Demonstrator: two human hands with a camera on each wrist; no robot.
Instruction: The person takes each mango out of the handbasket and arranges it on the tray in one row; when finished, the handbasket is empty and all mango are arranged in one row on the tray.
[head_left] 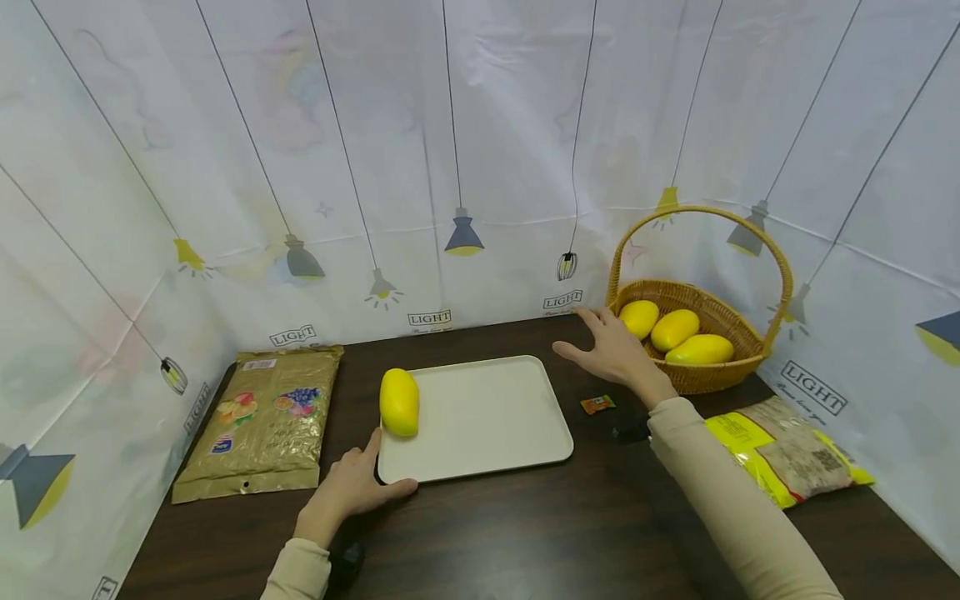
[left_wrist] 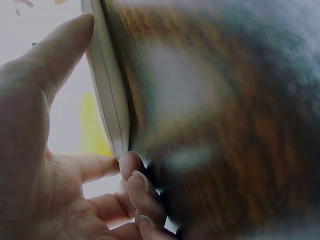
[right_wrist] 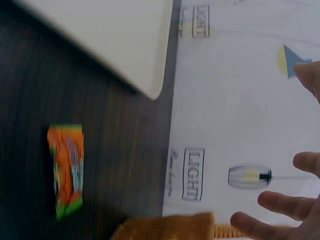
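My left hand (head_left: 351,485) is at the near left corner of a cream tray (head_left: 487,417). Its thumb and index finger spread wide along the rim, touching it in the left wrist view, with the other fingers bent below. A yellow mango (head_left: 400,402) lies at the tray's left edge, just beyond that hand. Above the table, my right hand (head_left: 611,348) has its fingers spread and holds nothing. It appears beside the left side of a wicker basket (head_left: 708,382), which contains several yellow mangoes (head_left: 675,330); the hand partly covers the basket.
A small orange candy packet (head_left: 597,405) lies between tray and basket. A gold fruit-printed bag (head_left: 262,421) lies left of the tray, a yellow and clear packet (head_left: 787,450) at the right. White printed cloth hangs behind the dark table.
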